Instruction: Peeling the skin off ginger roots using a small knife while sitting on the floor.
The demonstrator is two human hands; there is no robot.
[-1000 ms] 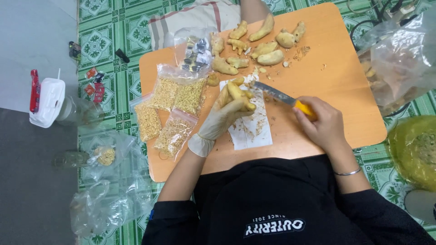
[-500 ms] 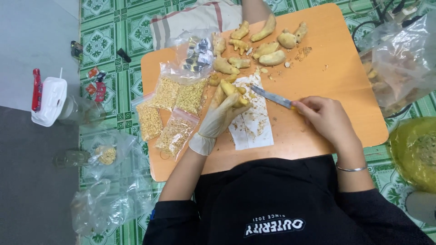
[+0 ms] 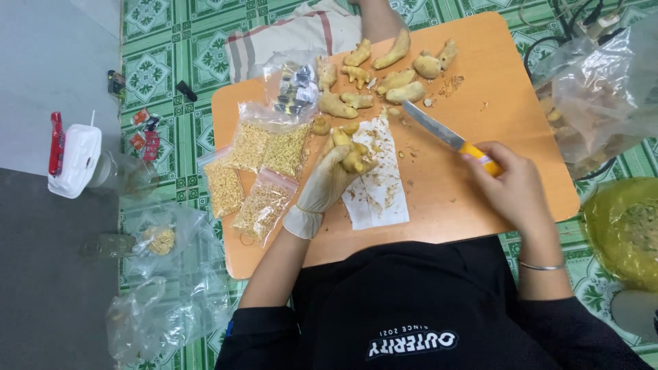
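Left hand (image 3: 329, 188), gloved, is closed around a knobbly ginger piece (image 3: 351, 152), lifting it just above the paper sheet (image 3: 377, 185) at the middle of the surface (image 3: 480, 89). Part of that piece looks pale and bare, so we judge it partly scraped.

Right hand (image 3: 510, 185), bare, is wrapped round the yellow handle of the knife (image 3: 439, 130). Blade points up and left, tip near the ginger pile and apart from the held piece. No cut in progress, as far as we can see.

Done so far, by our reading:
- Peelings (image 3: 384, 195) and crumbs lie scattered on the paper and on the wood to its right.
- Three clear bags (image 3: 264, 147) of small yellowish bits lie side by side at the left of the surface. Whether they hold chopped ginger we cannot tell.

Left to do, by our reading:
- Ginger pile (image 3: 391, 72) at the far edge, several pieces, mostly with the tan skin on.
- The held piece, not yet fully bare.

Our estimate: somewhere in the middle, more skin-on pieces waiting than the one in hand.

Around: a large clear bag (image 3: 596, 89) at the right edge, another with something yellow-green (image 3: 624, 226) on the floor, and a white container (image 3: 75, 161) on the tiled floor to the left.
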